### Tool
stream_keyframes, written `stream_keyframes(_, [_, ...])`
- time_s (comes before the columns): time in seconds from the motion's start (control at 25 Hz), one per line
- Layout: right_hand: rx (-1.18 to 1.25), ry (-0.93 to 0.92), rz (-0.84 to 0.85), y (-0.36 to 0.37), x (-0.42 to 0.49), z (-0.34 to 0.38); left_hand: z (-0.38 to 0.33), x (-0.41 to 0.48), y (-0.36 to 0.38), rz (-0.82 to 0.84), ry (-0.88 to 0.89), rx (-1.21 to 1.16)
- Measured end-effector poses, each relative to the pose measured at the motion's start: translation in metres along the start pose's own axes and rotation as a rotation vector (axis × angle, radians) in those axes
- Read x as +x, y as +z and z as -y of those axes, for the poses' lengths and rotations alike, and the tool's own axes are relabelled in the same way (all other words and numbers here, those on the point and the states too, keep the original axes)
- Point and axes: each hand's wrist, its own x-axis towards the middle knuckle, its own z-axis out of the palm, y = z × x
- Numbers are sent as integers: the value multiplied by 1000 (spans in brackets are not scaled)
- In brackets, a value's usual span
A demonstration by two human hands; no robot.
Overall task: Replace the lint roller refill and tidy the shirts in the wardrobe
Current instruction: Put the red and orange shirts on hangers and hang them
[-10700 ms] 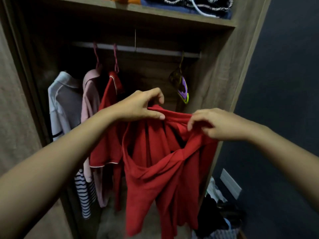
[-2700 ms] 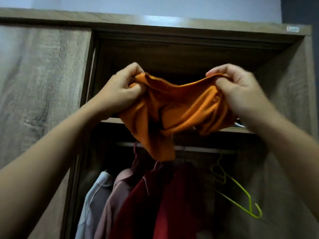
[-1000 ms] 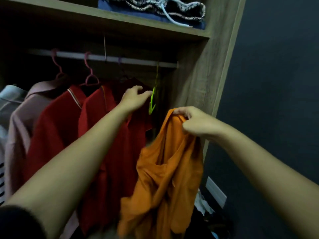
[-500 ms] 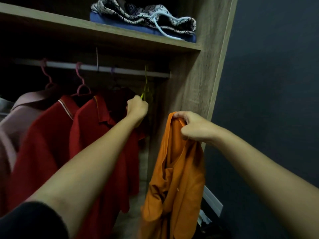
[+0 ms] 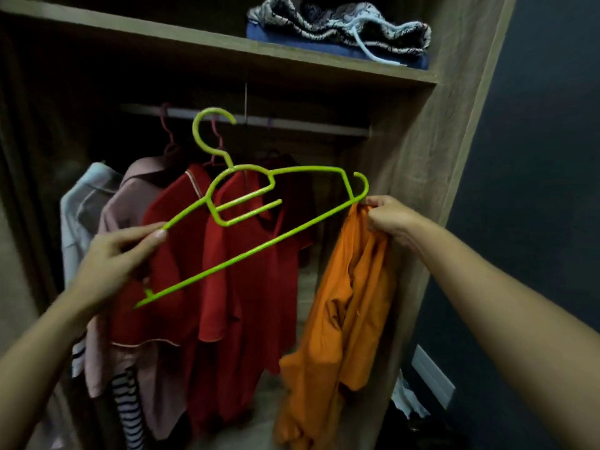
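The green hanger (image 5: 250,252) loses its left shoulder end behind the left hand (image 5: 113,258). Below the hanger, the orange shirt (image 5: 344,306) and a striped garment (image 5: 128,414) run off the bottom edge; a dark heap (image 5: 418,423) lower right is unidentifiable.

Patterned cloth (image 5: 337,22) atop blue folded pile (image 5: 269,35); white wall plate (image 5: 433,373) btm rt.

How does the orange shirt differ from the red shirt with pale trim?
The orange shirt hangs bunched from the right hand, on no hanger (the left hand holds the green hanger); the red shirt with pale trim hangs on a pink hanger from the rail. The orange shirt looks plain; the red one has pale piping. Both hang down.
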Motion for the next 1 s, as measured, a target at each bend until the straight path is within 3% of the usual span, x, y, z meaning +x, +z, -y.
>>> stream_keyframes(0.12, [136,13,-16,7,4,8,4,-16,-25,116,-55,13])
stream_keyframes(0.24, [9,-14,79,19,-4,26,-7,-19,-18,209,-21,27])
stream_keyframes(0.44, [-370,-380,433,57,-37,68,-15,-15,22,243,131,1])
stream_keyframes(0.52, [-579,-569,255,54,-33,69,-6,-13,31,164,147,-115])
stream_keyframes(0.6, [-767,-867,-123,41,-23,54,-4,-13,32,68,114,-205])
stream_keyframes(0.68, [-920,-1051,-357,32,-15,33,-8,-15,30,32,167,-123])
stream_keyframes(0.8, [-902,-1108,-370,27,-10,17,-9,-17,33,-147,322,377])
stream_keyframes(0.88, [-889,-1144,-388,25,-11,18,-15,-33,54,-301,387,484])
stream_keyframes(0.92, [-878,-1170,-431,24,-11,20,-20,-50,72,-301,406,448])
stream_keyframes(1.0, [-824,-1209,-479,21,-14,28,-18,-79,105,-76,388,418])
